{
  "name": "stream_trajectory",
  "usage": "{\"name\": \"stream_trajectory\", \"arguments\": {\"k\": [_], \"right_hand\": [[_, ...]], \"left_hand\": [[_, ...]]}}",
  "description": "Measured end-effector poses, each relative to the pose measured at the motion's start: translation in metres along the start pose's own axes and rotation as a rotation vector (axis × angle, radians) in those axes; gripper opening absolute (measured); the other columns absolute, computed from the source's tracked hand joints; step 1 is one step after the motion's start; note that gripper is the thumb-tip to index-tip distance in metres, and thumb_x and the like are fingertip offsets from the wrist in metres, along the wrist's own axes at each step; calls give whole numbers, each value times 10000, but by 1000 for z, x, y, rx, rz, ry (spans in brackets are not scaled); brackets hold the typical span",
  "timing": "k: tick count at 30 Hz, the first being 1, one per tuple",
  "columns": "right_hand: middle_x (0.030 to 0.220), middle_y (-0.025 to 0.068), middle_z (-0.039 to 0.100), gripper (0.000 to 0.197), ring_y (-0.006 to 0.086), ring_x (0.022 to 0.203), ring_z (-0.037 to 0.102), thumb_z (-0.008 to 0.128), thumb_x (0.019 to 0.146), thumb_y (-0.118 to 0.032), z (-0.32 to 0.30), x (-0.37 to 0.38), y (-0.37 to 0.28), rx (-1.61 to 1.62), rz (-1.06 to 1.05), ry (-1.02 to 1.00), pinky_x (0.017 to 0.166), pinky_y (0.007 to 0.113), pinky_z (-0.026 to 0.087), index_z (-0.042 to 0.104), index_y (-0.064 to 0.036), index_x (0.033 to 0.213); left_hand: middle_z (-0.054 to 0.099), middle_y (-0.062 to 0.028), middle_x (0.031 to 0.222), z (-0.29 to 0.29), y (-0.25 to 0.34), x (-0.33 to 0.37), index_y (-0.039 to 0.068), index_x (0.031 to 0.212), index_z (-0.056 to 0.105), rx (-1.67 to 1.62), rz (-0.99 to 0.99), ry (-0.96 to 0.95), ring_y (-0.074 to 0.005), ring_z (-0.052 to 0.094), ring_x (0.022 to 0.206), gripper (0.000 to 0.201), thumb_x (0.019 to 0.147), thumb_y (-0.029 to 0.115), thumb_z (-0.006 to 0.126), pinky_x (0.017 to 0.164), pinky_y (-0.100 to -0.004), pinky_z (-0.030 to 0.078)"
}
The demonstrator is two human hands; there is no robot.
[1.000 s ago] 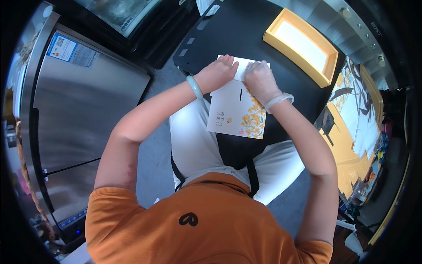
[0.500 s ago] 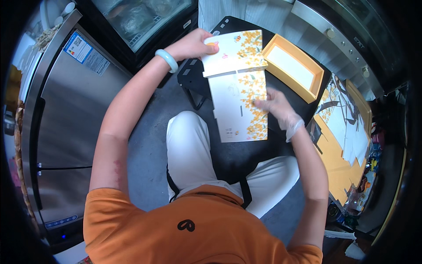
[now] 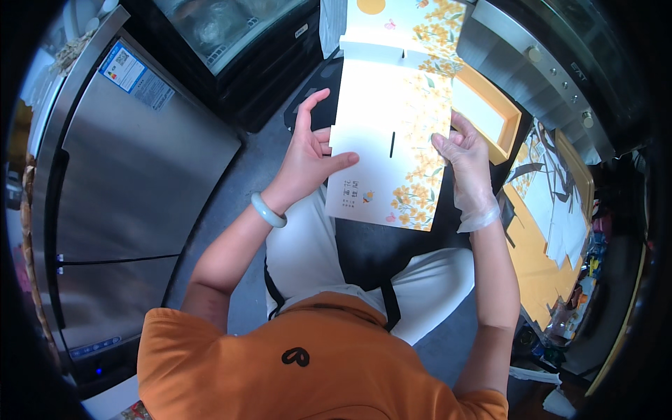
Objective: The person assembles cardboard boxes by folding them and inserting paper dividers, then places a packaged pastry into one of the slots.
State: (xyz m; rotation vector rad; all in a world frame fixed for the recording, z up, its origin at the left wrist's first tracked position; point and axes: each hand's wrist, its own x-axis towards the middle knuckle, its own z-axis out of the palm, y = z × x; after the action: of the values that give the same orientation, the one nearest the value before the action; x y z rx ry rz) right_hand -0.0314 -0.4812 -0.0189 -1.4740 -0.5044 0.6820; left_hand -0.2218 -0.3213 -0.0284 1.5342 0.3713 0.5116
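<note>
Held up above my lap is a white cardboard box sheet (image 3: 378,105) printed with yellow flowers. It has crease lines and a dark narrow slot, and its far part bends away past the top of the view. My left hand (image 3: 308,157), bare with a pale bangle at the wrist, grips the left edge: thumb on the front, some fingers behind, the index finger sticking out. At the right edge, my right hand (image 3: 465,150) in a clear glove pinches the sheet between thumb and fingers. Partly behind the sheet, a yellow open box (image 3: 514,129) with a white inside lies on the black table (image 3: 413,255).
On the right, a yellow board (image 3: 535,262) carries white flowered sheets and dark strips (image 3: 556,175). A steel fridge (image 3: 133,189) stands at left, a glass-door cooler (image 3: 259,70) behind it. A steel appliance with knobs (image 3: 553,70) is at the far right.
The sheet has opened out longer and come nearer, its far part now reaching past the top. My left hand moved from its far left corner down to the near left edge; my right hand shifted slightly right.
</note>
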Motion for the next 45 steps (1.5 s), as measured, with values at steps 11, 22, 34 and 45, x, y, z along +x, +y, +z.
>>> {"name": "stream_trajectory", "arguments": {"k": [11, 22, 34, 45], "right_hand": [[1099, 78, 606, 453, 118, 969, 590, 679, 779, 85, 9, -24, -7, -169, -95, -121, 849, 246, 507, 613, -33, 1211], [853, 25, 522, 447, 95, 753, 508, 695, 765, 57, 17, -15, 5, -652, -353, 9, 709, 254, 468, 639, -57, 1194], [832, 122, 547, 216, 258, 761, 566, 726, 760, -63, 37, 19, 50, -681, -348, 131, 744, 349, 452, 728, -63, 976], [807, 114, 637, 92, 272, 850, 571, 707, 686, 0, 31, 32, 49, -1022, -553, -31, 810, 349, 416, 725, -38, 768]], "left_hand": [[688, -116, 1045, 3, 2, 5, 50, 1219, 606, -7, -80, 71, -137, 673, 891, 435, 800, -33, 691, 784, -275, 560], [695, -69, 934, 10, -1, 8, 80, 1153, 666, 446, 14, 245, -98, 599, 685, 374, 791, -1, 717, 611, -203, 498], [574, -71, 703, 6, -52, 27, 22, 916, 721, 599, 113, 417, -146, 468, 609, 189, 728, 16, 735, 552, -276, 402], [607, -129, 749, -7, -48, 39, -8, 768, 643, 895, 216, 85, -246, 571, 752, 22, 767, -13, 664, 710, -341, 464]]}}
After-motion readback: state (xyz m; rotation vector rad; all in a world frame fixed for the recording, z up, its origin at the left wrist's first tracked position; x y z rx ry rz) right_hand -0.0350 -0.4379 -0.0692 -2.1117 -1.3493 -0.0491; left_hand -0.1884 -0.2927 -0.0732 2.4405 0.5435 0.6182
